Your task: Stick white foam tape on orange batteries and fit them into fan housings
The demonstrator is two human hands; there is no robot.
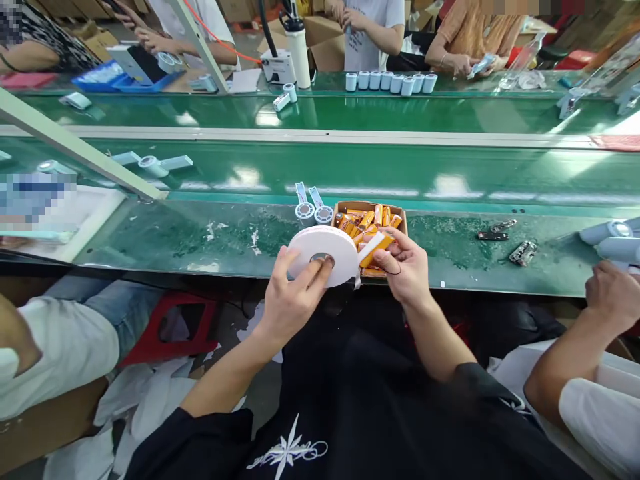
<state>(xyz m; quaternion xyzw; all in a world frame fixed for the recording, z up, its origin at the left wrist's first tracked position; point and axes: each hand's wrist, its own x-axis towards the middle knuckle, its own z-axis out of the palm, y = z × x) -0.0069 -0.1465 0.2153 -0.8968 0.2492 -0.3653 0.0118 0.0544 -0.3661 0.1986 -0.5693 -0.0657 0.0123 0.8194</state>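
Note:
My left hand (295, 293) grips a white roll of tape (320, 250), with fingers pushed into its core hole. In my right hand (407, 267) is an orange battery (374, 252) with a white strip of tape along its side; the strip's end lies close to the roll's edge. Behind both hands a cardboard box (406, 217) holds many similar orange batteries (367, 219). Just left of the box stand two light-blue round parts with handles (314, 212), looking like small fans.
Green conveyor belts (320, 167) run across beyond the bench edge (240, 247). Small dark metal parts (523, 253) lie to the right. A co-worker's hand (613, 293) is at far right near blue parts (620, 240). A slanted metal post (85, 150) rises at left. Other people work across the belt.

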